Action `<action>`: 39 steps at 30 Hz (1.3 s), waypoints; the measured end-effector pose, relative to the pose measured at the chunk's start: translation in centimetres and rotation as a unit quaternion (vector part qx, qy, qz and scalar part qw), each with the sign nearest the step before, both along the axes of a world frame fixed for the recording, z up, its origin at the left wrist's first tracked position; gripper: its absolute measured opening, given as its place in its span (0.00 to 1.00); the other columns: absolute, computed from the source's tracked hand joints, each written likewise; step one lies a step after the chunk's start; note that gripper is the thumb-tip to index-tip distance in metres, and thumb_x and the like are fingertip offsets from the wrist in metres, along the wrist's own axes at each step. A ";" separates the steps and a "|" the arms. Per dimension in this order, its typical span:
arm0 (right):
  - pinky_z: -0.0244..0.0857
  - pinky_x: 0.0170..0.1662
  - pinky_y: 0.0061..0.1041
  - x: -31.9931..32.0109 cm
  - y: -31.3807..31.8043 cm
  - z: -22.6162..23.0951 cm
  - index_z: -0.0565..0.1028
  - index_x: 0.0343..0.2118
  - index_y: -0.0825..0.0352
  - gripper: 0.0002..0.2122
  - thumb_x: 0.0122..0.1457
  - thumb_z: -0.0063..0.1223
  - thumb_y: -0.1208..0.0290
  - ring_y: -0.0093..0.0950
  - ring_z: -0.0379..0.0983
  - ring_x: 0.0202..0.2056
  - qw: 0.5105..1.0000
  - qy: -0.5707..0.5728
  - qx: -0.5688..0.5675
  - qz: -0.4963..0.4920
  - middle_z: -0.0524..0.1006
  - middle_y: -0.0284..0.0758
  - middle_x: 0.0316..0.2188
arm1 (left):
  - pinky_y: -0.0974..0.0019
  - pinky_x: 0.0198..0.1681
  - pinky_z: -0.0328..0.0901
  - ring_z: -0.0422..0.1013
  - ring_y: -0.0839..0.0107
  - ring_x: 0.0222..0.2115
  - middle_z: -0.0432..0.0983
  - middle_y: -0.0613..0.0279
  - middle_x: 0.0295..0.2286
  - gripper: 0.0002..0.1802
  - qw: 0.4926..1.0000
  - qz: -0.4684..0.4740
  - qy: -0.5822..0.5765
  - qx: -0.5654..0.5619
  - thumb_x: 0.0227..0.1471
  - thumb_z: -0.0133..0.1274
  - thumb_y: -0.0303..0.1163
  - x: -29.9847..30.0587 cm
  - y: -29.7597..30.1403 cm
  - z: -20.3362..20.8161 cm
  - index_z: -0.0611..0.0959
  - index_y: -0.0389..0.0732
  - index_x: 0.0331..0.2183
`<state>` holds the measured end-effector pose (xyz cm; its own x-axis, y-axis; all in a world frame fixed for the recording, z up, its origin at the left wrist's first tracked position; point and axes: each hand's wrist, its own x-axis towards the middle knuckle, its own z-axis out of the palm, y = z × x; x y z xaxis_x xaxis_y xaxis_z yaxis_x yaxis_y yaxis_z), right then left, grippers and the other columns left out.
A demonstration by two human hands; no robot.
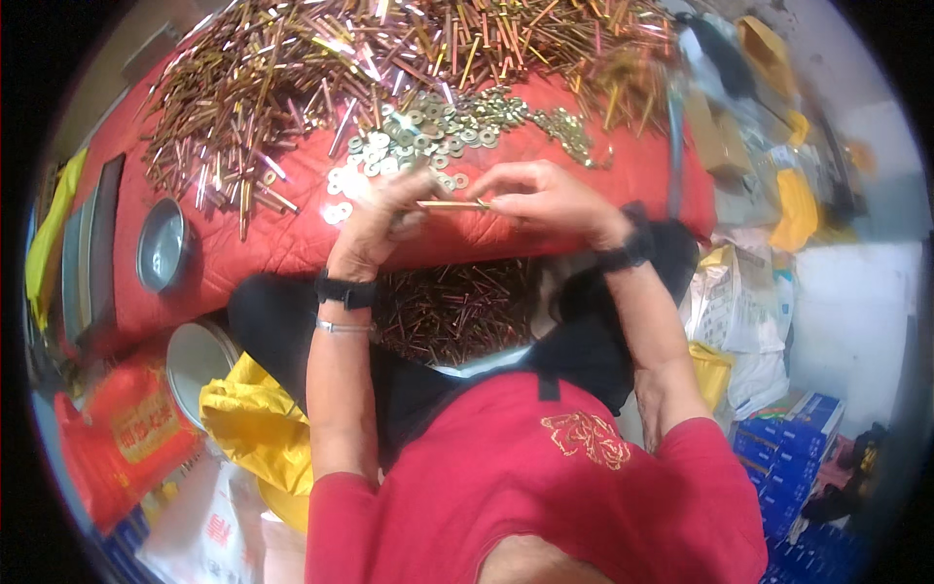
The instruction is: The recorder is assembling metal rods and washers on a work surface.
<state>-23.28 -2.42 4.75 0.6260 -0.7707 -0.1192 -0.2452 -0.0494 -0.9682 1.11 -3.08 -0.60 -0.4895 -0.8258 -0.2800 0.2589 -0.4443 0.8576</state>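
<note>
In front of me, above the near edge of the red-covered table [282, 238], a long thin golden bolt [449, 205] lies level between my hands. My right hand [550, 202] is closed in a pinch at the bolt's right end, where a small nut or collar shows at the fingertips. At the other end is my left hand [384, 214], its fingers bent and smeared by motion; whether they grip the bolt is unclear. Just beyond my hands lie loose flat washers [375, 151] and a heap of small brass-coloured nuts [496, 107].
A large heap of long bolts [292, 88] covers the table's far side. More bolts [452, 307] lie below, between my legs. A metal bowl [162, 245] sits at the left, above a yellow bag [258, 419]. Blue boxes [783, 457] are stacked at the lower right.
</note>
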 end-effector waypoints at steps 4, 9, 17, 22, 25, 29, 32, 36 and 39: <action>0.48 0.22 0.10 2.9 0.7 -2.8 0.74 0.43 0.64 0.10 0.60 0.50 0.71 0.09 0.57 0.20 0.980 -0.143 0.062 -0.126 0.65 0.19 0.20 | 0.78 0.11 0.48 0.54 0.81 0.11 0.66 0.63 0.20 0.25 0.879 0.057 0.454 0.134 0.60 0.41 0.50 0.1 -1.0 -1.4 0.75 0.34 0.37; 0.51 0.20 0.10 5.6 0.7 -4.4 0.74 0.42 0.67 0.09 0.60 0.50 0.71 0.10 0.61 0.20 0.944 -0.233 0.154 -0.178 0.69 0.23 0.22 | 0.78 0.15 0.52 0.56 0.79 0.16 0.70 0.65 0.25 0.17 0.851 0.180 0.481 0.105 0.59 0.45 0.43 -0.5 -1.0 -2.1 0.75 0.38 0.38; 0.61 0.41 0.21 12.1 -1.3 -5.4 0.75 0.33 0.68 0.06 0.59 0.50 0.71 0.20 0.67 0.36 0.876 -0.128 -0.193 -0.424 0.71 0.31 0.31 | 0.81 0.14 0.52 0.55 0.85 0.17 0.61 0.74 0.20 0.11 0.900 0.333 0.267 0.087 0.58 0.49 0.38 -2.4 -0.5 -3.9 0.73 0.42 0.38; 0.62 0.41 0.22 12.0 -1.8 -3.7 0.74 0.36 0.68 0.07 0.60 0.49 0.70 0.22 0.68 0.36 0.897 -0.159 -0.151 -0.384 0.72 0.34 0.33 | 0.83 0.16 0.55 0.65 0.81 0.21 0.71 0.69 0.25 0.12 0.898 0.347 0.200 0.181 0.60 0.45 0.36 -5.0 0.4 -2.2 0.74 0.38 0.41; 0.66 0.39 0.31 6.0 -4.3 -5.8 0.73 0.34 0.68 0.05 0.56 0.49 0.76 0.36 0.72 0.34 0.854 -0.004 -0.335 -0.398 0.73 0.40 0.30 | 0.81 0.14 0.52 0.63 0.84 0.19 0.70 0.69 0.23 0.13 0.915 0.312 0.191 0.173 0.59 0.46 0.35 -2.9 0.7 -2.0 0.74 0.37 0.41; 0.66 0.37 0.36 0.1 -5.9 -7.3 0.73 0.29 0.66 0.04 0.49 0.54 0.76 0.40 0.71 0.33 0.815 0.202 -0.413 -0.352 0.72 0.40 0.29 | 0.81 0.15 0.50 0.59 0.85 0.17 0.65 0.73 0.19 0.16 0.937 0.258 0.200 0.123 0.59 0.47 0.39 -1.9 0.3 -2.2 0.74 0.36 0.42; 0.66 0.38 0.37 -0.2 -6.9 -8.2 0.71 0.29 0.66 0.05 0.48 0.54 0.75 0.41 0.71 0.34 0.796 0.275 -0.447 -0.303 0.72 0.40 0.29 | 0.81 0.16 0.49 0.56 0.86 0.16 0.62 0.74 0.17 0.18 0.954 0.211 0.197 0.086 0.59 0.47 0.40 -2.5 0.5 -2.2 0.74 0.35 0.43; 0.66 0.39 0.38 -0.2 -8.2 -8.2 0.69 0.30 0.67 0.05 0.49 0.51 0.77 0.41 0.71 0.35 0.760 0.349 -0.494 -0.237 0.71 0.41 0.30 | 0.80 0.13 0.46 0.52 0.86 0.12 0.60 0.76 0.14 0.20 0.975 0.200 0.094 0.024 0.58 0.49 0.42 -2.4 0.8 -1.8 0.78 0.33 0.38; 0.66 0.39 0.40 -0.7 -8.7 -8.1 0.69 0.30 0.67 0.05 0.49 0.48 0.79 0.43 0.71 0.35 0.766 0.362 -0.493 -0.200 0.71 0.42 0.30 | 0.80 0.13 0.44 0.50 0.88 0.11 0.58 0.77 0.13 0.19 0.974 0.182 0.128 0.034 0.58 0.48 0.42 -2.5 1.0 -1.5 0.78 0.33 0.36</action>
<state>-24.00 -11.11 -3.38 0.3624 -0.8215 0.4401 -0.8856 -0.4507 -0.1120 -1.44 -2.12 -2.13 -0.2294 -0.9416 -0.2466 0.6119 -0.3365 0.7158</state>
